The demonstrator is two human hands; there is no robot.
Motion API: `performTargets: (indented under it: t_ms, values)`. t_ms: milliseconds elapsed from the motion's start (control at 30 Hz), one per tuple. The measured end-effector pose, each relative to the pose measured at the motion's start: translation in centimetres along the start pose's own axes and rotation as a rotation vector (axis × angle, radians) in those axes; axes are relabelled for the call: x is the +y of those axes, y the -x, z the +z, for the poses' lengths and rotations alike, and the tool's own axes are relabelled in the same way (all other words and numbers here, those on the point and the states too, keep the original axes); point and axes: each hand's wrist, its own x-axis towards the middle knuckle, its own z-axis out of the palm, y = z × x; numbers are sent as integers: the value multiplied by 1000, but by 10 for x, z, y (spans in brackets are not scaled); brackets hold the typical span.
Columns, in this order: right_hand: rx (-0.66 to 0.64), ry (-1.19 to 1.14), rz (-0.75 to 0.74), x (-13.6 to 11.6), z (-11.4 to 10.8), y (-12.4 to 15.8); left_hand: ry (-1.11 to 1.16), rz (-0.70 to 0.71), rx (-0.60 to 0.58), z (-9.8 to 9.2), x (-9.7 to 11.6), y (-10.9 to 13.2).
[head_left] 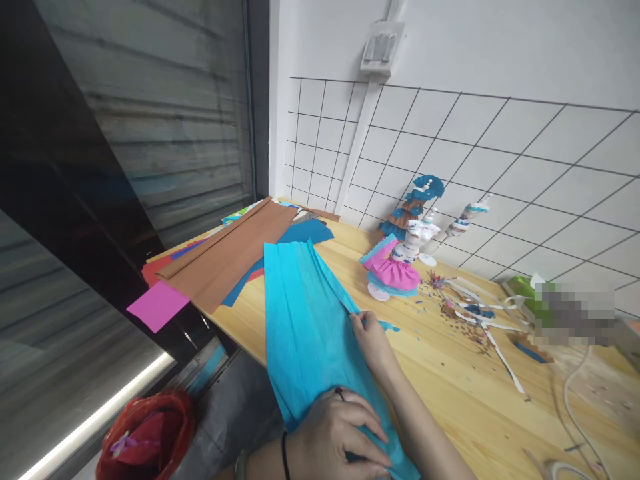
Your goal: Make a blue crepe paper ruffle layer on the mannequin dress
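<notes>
A pale wooden bench is standing against a white tiled wall, beside a dark window. Turquoise paper is lying along the bench's near edge. The left hand is clamping its near end with curled fingers, while the right hand is pinching its right edge. Brown paper, paper dolls and scraps are lying around.
</notes>
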Motion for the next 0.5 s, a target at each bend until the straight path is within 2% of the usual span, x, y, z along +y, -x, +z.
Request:
performTargets:
  t_ms: [200, 367, 500]
  values:
    - [10, 16, 13, 3, 0, -2, -17, -24, -47, 1, 0, 0]
    - [2, 17, 24, 1, 0, -4, -5, -6, -33, 0, -1, 1]
    - [-4, 19, 26, -4, 0, -5, -29, -23, -88, -1, -1, 0]
